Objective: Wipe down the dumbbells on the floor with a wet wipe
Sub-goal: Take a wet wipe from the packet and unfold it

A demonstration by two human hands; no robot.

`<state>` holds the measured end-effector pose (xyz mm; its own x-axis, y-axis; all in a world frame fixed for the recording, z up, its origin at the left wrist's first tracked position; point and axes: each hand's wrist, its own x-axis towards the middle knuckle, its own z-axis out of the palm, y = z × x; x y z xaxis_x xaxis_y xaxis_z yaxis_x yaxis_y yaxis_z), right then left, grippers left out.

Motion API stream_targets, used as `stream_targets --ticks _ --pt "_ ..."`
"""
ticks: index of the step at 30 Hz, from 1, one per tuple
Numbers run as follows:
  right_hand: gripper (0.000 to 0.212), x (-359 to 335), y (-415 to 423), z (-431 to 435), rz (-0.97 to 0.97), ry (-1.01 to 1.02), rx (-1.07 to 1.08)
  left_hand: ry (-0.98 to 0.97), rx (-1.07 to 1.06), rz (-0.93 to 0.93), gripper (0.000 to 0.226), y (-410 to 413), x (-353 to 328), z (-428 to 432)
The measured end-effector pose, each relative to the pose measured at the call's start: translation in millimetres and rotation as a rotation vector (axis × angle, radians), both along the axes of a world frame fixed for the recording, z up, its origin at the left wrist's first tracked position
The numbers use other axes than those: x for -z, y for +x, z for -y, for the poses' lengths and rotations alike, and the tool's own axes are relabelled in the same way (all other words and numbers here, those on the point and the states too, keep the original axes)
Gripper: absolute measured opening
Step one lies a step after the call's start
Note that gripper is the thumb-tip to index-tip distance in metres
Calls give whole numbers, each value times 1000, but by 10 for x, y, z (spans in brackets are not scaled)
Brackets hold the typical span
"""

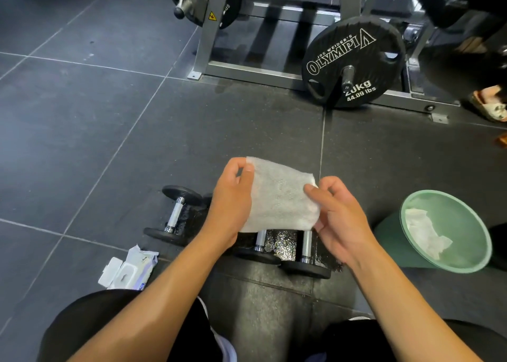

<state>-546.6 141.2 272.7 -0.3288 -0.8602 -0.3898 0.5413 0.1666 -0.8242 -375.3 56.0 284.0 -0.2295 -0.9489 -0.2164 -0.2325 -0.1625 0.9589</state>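
Right hand [340, 222] pinches flat white wipe [282, 197].

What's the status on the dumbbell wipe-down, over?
Left hand and right hand pinch wet wipe, spread open over dumbbells. Green bin right, used wipe inside. Nothing blocking.

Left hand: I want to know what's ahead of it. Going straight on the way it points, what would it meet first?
Past the wet wipe it pinches, the left hand points over bare floor; the first thing ahead looks like the rack's grey base bar, though depth is unclear.

Dark tiled floor [82, 115], grey rack [203, 46]
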Motion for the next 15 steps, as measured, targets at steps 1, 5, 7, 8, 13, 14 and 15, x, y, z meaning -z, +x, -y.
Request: stream_targets --ticks 1,5,7,8,13,14,15 --pt "28 24 -9 3 -67 2 20 -32 2 29 20 24 -3 13" --pt "22 66 -15 6 -510 42 100 -61 -17 30 20 74 28 51" --pt "18 113 -8 18 -591 65 134 -63 -11 32 20 71 36 44" --pt "17 138 -2 25 -612 91 136 -63 -14 28 19 71 44 41" --pt "10 266 21 44 -638 258 125 -40 -21 -21 19 83 23 48" --pt "9 256 47 40 -681 286 109 -35 -21 -31 18 74 26 42" --pt "8 240 90 44 -679 294 90 -43 -17 -28 17 63 29 32"
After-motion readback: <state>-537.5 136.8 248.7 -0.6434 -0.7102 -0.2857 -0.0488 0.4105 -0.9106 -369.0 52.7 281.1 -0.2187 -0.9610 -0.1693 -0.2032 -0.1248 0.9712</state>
